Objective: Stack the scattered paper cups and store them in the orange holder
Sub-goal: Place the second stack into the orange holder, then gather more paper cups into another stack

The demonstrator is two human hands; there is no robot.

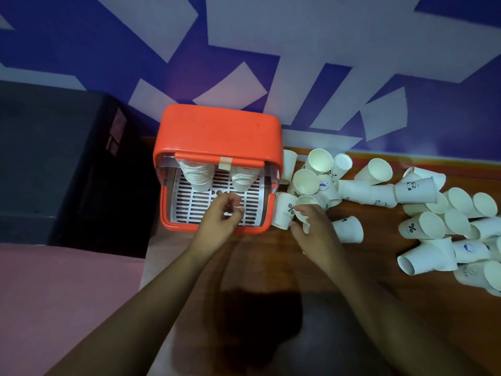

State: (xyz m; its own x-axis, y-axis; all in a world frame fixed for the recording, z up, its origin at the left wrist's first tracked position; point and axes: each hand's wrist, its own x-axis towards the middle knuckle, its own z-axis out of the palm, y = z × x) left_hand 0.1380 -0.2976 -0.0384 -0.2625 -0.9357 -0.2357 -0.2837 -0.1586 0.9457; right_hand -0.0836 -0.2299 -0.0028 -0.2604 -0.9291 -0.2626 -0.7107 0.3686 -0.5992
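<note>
The orange holder [217,131] stands at the back of the wooden table with its front lid raised. Two stacks of white paper cups [196,175] [244,179] stand inside on its white slotted tray [189,207]. My left hand [222,215] hovers over that tray, fingers loosely curled with nothing in them. My right hand [311,226] grips a paper cup [305,206] just right of the holder, beside a cup with a percent mark [284,213]. Several loose cups [366,191] lie scattered to the right.
A dark box [54,158] sits left of the holder, against the blue and white patterned wall [298,50]. A pink surface [67,294] lies at the lower left. More tipped cups [447,240] crowd the table's right side. The wooden table [257,267] shows between my arms.
</note>
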